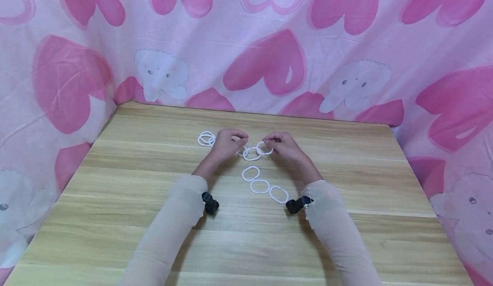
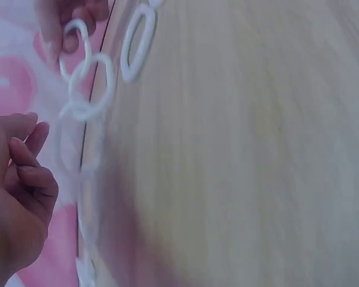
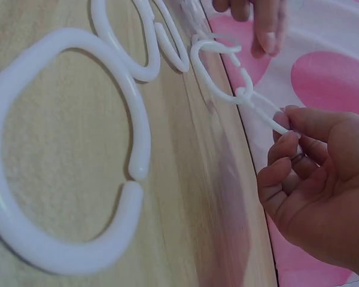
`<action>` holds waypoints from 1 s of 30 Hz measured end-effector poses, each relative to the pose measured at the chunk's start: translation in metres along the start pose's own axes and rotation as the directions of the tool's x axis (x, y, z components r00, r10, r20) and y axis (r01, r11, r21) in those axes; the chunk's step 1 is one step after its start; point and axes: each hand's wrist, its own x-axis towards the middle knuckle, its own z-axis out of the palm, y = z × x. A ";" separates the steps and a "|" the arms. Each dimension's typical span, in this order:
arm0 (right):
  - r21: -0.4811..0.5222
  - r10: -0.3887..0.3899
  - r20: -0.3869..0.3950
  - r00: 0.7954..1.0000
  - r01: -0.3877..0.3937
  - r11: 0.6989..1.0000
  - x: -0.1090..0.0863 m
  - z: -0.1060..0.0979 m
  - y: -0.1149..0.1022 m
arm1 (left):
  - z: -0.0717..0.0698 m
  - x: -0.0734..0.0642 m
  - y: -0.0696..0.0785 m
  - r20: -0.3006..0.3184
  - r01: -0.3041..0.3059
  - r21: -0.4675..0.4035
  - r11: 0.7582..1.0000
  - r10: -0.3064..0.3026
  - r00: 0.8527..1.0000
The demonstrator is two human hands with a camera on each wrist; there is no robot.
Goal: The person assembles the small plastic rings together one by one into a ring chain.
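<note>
My right hand (image 1: 286,147) pinches a white plastic C-shaped ring (image 3: 269,118) between thumb and fingers. That ring links through a second white ring (image 2: 110,78), which joins a chain running left beneath my left hand (image 1: 227,144). Above the chain, the left hand has loosely bent fingers, with thumb and forefinger close together; nothing shows between them. Part of the chain is hidden by this hand, and its far end, a cluster of overlapping rings (image 1: 199,138), lies beyond it on the left.
Three separate white rings lie in a slanting row on the wooden table (image 1: 154,149), nearer my body; the closest (image 3: 137,119) has a visible gap. A pink heart-patterned curtain (image 1: 208,63) hangs behind the table and along its sides. Each wrist bears a black camera.
</note>
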 end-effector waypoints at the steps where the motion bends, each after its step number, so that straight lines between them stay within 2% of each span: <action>1: 0.004 -0.005 0.001 1.000 0.005 1.000 0.000 0.000 0.000 | 0.001 0.001 0.003 0.024 -0.015 0.023 1.000 0.015 1.000; 7: 0.030 -0.024 0.016 1.000 0.023 0.999 -0.001 0.003 -0.001 | 0.005 0.008 0.013 0.128 -0.093 0.149 0.984 0.074 0.989; 16: -0.009 -0.069 0.011 0.998 0.069 0.998 -0.001 0.002 -0.001 | 0.006 0.015 0.018 0.184 -0.135 0.234 0.963 0.093 0.979; 23: -0.035 -0.083 0.018 0.996 0.083 0.996 -0.002 0.000 -0.003 | 0.009 0.016 0.025 0.180 -0.146 0.220 0.964 0.106 0.978; 30: -0.052 -0.085 0.016 0.996 0.086 0.995 -0.002 -0.002 -0.005 | 0.011 0.017 0.025 0.207 -0.165 0.178 0.970 0.127 0.970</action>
